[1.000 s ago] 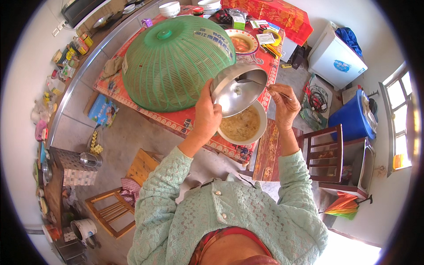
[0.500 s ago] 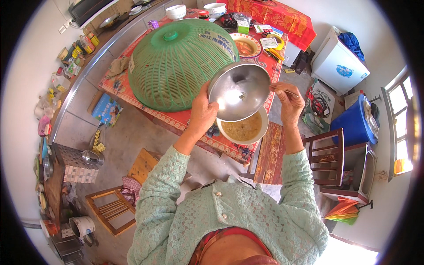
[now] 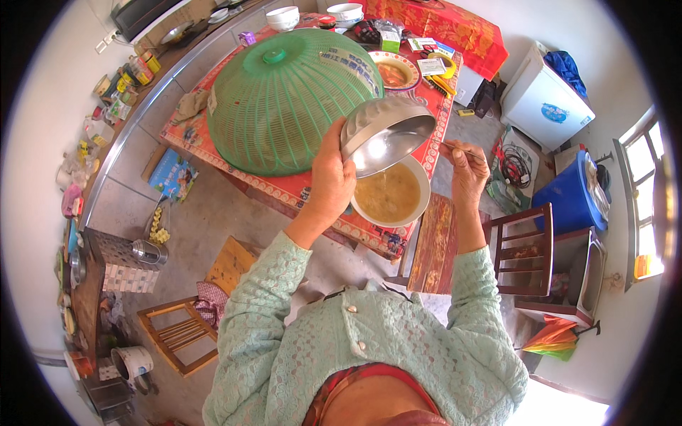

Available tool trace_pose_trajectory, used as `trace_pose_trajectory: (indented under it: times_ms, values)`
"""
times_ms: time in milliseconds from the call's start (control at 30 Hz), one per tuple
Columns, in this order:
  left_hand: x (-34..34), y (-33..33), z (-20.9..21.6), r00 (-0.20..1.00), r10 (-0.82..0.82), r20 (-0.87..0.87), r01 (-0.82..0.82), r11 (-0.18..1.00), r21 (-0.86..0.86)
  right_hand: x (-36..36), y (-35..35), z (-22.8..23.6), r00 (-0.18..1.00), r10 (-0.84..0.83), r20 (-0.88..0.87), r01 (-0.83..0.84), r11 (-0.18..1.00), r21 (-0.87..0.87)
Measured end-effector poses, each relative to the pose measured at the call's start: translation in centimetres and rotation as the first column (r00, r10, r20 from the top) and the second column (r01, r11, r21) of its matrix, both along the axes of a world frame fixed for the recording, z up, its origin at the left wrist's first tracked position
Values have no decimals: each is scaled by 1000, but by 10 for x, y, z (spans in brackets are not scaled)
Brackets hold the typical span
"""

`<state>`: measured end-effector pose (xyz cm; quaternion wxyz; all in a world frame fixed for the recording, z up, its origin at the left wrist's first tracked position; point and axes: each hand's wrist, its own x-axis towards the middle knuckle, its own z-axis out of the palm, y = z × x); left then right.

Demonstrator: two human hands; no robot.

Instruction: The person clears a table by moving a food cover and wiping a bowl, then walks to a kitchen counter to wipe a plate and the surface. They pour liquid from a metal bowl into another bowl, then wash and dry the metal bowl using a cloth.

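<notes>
My left hand grips a shiny metal bowl by its left rim. The bowl is tipped over a white bowl, its mouth facing down and toward me, and a thin trickle seems to fall from it. Yellowish-brown soup fills much of the white bowl, which stands near the table's front right corner. To the right, my right hand is closed round a thin stick-like utensil; its kind is unclear. That hand is apart from both bowls.
A large green mesh food cover spans the table's left side. Behind the metal bowl sits a patterned dish of reddish food. White bowls stand at the far edge. A wooden bench and chair are close on the right.
My left hand has tipped the metal bowl further, so its ridged outside now shows. My right hand and utensil have drawn away from its rim. The soup's surface looks smoother and more liquid.
</notes>
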<state>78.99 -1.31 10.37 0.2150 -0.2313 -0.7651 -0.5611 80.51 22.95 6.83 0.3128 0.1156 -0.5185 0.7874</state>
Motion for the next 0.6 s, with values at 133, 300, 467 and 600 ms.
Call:
trace_pose_trajectory:
  times_ms: [133, 300, 467, 600]
  values:
    - [4, 4, -2, 998, 0, -58, -1, 1000, -18, 2, -4, -16, 999, -14, 51, 15, 1000, -5]
    - [6, 2, -5, 999, 21, -48, -22, 999, -23, 15, -3, -21, 993, 37, 111, -42, 998, 40]
    - [8, 4, -4, 998, 36, -59, -40, 998, -57, 8, -9, -6, 996, -81, 35, 83, 995, -61]
    - [10, 5, -6, 998, 50, -23, -51, 998, -37, 15, -3, -21, 994, -22, 109, 23, 1000, -2]
